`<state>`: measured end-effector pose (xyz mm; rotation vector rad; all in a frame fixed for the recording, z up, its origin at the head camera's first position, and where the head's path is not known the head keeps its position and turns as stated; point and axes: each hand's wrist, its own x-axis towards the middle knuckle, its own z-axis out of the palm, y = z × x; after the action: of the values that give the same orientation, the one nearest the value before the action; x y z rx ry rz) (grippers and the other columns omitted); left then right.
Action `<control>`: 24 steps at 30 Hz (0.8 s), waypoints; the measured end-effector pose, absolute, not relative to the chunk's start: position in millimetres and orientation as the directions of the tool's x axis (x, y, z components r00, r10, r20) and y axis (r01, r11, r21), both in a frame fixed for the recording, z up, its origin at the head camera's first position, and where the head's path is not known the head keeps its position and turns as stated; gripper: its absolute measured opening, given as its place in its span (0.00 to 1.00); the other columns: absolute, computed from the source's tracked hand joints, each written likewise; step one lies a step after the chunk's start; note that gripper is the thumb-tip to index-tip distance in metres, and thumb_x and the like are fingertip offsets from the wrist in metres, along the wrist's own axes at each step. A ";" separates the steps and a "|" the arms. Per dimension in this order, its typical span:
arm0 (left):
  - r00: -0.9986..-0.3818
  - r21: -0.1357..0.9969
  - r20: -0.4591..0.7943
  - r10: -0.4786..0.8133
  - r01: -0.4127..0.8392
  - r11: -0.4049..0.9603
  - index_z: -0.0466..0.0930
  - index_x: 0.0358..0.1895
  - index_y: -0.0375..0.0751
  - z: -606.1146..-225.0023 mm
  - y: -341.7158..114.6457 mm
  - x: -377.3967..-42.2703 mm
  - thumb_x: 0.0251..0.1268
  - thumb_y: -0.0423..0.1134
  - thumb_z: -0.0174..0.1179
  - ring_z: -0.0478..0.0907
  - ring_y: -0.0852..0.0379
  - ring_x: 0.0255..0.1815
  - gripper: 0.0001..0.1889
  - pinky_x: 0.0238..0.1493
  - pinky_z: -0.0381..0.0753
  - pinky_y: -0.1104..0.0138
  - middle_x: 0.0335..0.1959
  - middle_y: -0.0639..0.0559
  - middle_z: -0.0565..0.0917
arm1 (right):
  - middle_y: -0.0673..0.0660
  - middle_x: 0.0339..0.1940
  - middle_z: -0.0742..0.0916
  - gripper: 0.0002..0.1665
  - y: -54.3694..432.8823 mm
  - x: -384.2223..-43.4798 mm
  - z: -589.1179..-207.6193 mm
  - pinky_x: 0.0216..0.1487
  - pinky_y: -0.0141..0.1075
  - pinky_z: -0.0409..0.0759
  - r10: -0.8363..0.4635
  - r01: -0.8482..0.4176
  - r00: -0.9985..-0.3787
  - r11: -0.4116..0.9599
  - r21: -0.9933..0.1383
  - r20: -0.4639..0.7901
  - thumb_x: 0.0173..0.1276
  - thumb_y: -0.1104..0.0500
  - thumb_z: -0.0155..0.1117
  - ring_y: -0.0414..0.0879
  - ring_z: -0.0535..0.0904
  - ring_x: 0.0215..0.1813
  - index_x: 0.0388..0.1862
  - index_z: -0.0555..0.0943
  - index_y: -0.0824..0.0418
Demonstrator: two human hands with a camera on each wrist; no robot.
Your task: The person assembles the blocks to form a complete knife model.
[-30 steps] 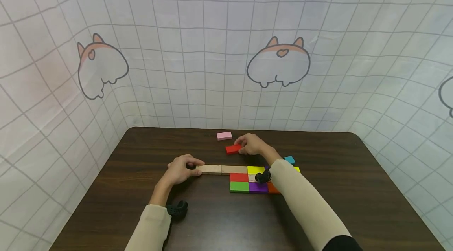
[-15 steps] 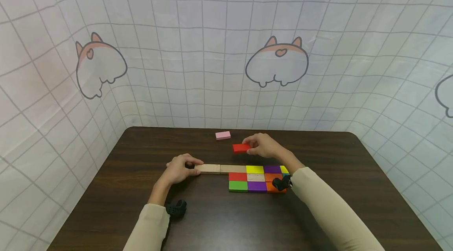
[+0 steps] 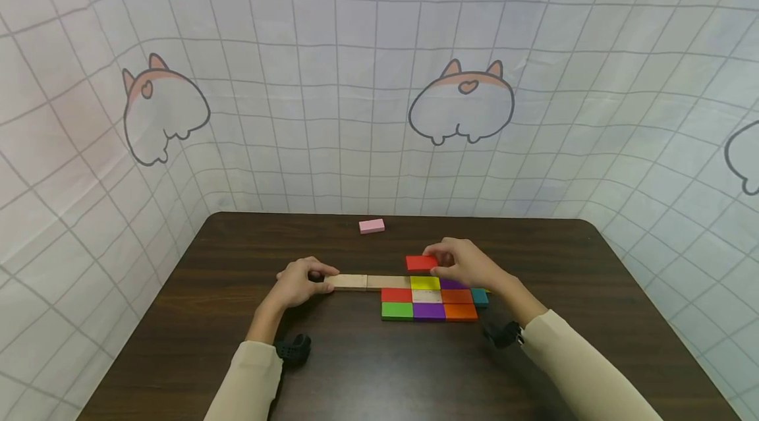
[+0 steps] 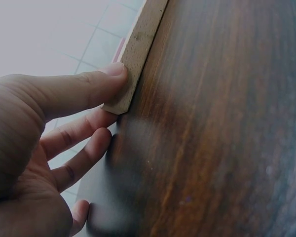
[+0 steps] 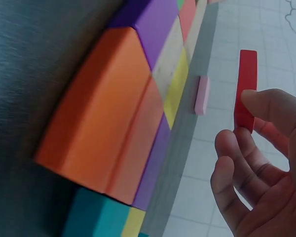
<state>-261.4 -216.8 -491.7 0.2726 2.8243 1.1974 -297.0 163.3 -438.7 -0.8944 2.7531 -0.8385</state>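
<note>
My left hand (image 3: 299, 282) pinches the left end of a plain wooden block (image 3: 348, 282), thumb on its near side in the left wrist view. That block lies end to end with a second wooden block (image 3: 388, 282), running into a patchwork of coloured blocks. In my right hand (image 3: 465, 261) a flat red block (image 3: 420, 263) is held between thumb and fingers, just behind the yellow block (image 3: 424, 283). The right wrist view shows this red block (image 5: 245, 74) gripped near one end, apart from the others.
In the patchwork are a red block (image 3: 396, 295), a green block (image 3: 396, 311), orange blocks (image 3: 461, 312), purple blocks (image 3: 429, 311) and a teal block (image 3: 479, 297). A pink block (image 3: 371, 226) lies at the table's back edge, before a grid-patterned curtain (image 3: 332, 111).
My right hand has carried the red block rightward and a little nearer, to just behind the yellow block. More of the patchwork's right side shows. My left hand has stayed on the wooden block.
</note>
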 end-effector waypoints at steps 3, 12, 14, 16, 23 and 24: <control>-0.982 0.717 0.017 0.187 0.142 0.682 0.92 0.49 0.52 -492.0 -216.7 -261.5 0.60 0.40 0.74 0.74 0.52 0.45 0.13 0.58 0.52 0.40 0.40 0.54 0.83 | 0.48 0.33 0.79 0.19 167.8 -286.5 -440.1 0.34 0.32 0.76 -0.576 -0.509 -0.815 0.656 -0.557 0.067 0.68 0.57 0.73 0.42 0.73 0.33 0.57 0.85 0.55; -0.982 0.716 0.016 0.188 0.143 0.684 0.92 0.49 0.53 -493.8 -217.1 -260.6 0.60 0.40 0.74 0.74 0.51 0.46 0.13 0.57 0.52 0.42 0.41 0.54 0.84 | 0.47 0.33 0.81 0.17 173.8 -256.6 -452.0 0.35 0.30 0.78 -0.593 -0.543 -0.796 0.607 -0.580 0.124 0.66 0.58 0.74 0.38 0.75 0.34 0.54 0.86 0.55; -0.982 0.717 0.017 0.190 0.144 0.682 0.92 0.49 0.52 -493.6 -217.0 -260.4 0.60 0.40 0.74 0.73 0.51 0.46 0.13 0.56 0.52 0.42 0.41 0.53 0.83 | 0.47 0.33 0.81 0.18 173.0 -250.5 -454.7 0.35 0.30 0.78 -0.589 -0.533 -0.801 0.616 -0.580 0.111 0.65 0.57 0.75 0.38 0.75 0.34 0.54 0.86 0.55; -0.981 0.713 0.021 0.195 0.151 0.684 0.91 0.49 0.52 -493.5 -217.2 -260.2 0.60 0.40 0.74 0.73 0.51 0.45 0.13 0.56 0.52 0.42 0.41 0.53 0.83 | 0.47 0.33 0.81 0.19 171.7 -245.0 -457.4 0.35 0.30 0.77 -0.588 -0.526 -0.803 0.626 -0.576 0.096 0.64 0.55 0.76 0.38 0.74 0.34 0.55 0.86 0.55; -0.981 0.716 0.015 0.194 0.147 0.682 0.91 0.50 0.53 -494.1 -216.7 -260.2 0.60 0.40 0.74 0.74 0.52 0.46 0.14 0.57 0.52 0.42 0.41 0.55 0.84 | 0.44 0.30 0.79 0.18 164.4 -229.8 -466.2 0.34 0.29 0.75 -0.619 -0.553 -0.782 0.637 -0.537 0.070 0.65 0.55 0.75 0.34 0.72 0.30 0.54 0.85 0.53; -0.981 0.717 0.015 0.194 0.146 0.681 0.91 0.50 0.53 -493.9 -216.5 -260.1 0.60 0.40 0.74 0.74 0.52 0.46 0.14 0.57 0.52 0.42 0.42 0.55 0.84 | 0.43 0.29 0.79 0.18 163.1 -228.2 -467.3 0.33 0.29 0.75 -0.624 -0.555 -0.779 0.636 -0.536 0.066 0.65 0.55 0.75 0.34 0.72 0.30 0.54 0.85 0.52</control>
<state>-260.1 -216.5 -493.9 0.2859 2.8229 1.1963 -228.2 163.1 -467.3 -0.9867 2.7266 -0.8284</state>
